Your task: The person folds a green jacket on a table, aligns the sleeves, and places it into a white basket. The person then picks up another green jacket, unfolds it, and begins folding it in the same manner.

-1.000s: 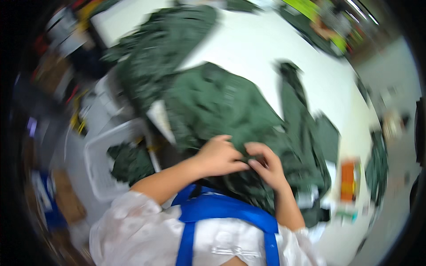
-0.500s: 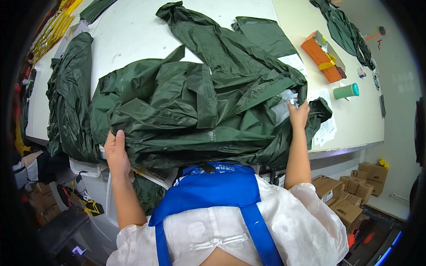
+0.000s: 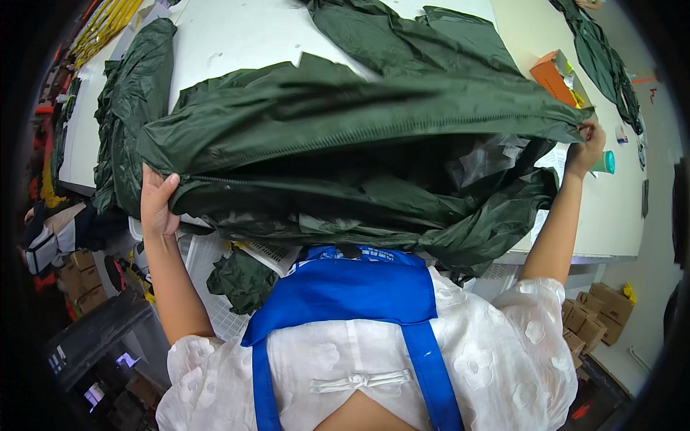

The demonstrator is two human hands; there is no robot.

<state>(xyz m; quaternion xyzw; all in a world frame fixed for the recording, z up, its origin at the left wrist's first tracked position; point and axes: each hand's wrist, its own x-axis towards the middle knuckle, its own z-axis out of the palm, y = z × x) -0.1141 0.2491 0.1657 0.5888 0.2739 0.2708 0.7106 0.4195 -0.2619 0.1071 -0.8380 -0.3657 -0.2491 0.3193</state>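
A dark green waterproof jacket is spread across the near table edge, with a long zipper running along its raised edge. Its opening gapes toward me, dark inside. My left hand pinches the jacket at the zipper's left end, thumb on top. At the far right, my right hand grips the other end of the same zipper edge, holding it up and taut. A crumpled clear plastic piece shows within the opening on the right. The jacket's lower layers bunch up against my blue apron.
Another green garment hangs over the white table at left. Toward the right lie an orange box and a green cylinder. A white basket holds green cloth below the table. Cardboard boxes stand lower right.
Both hands have moved apart and upward, the right one farther to the right. The jacket's zipper edge is now lifted and stretched, and its opening shows.
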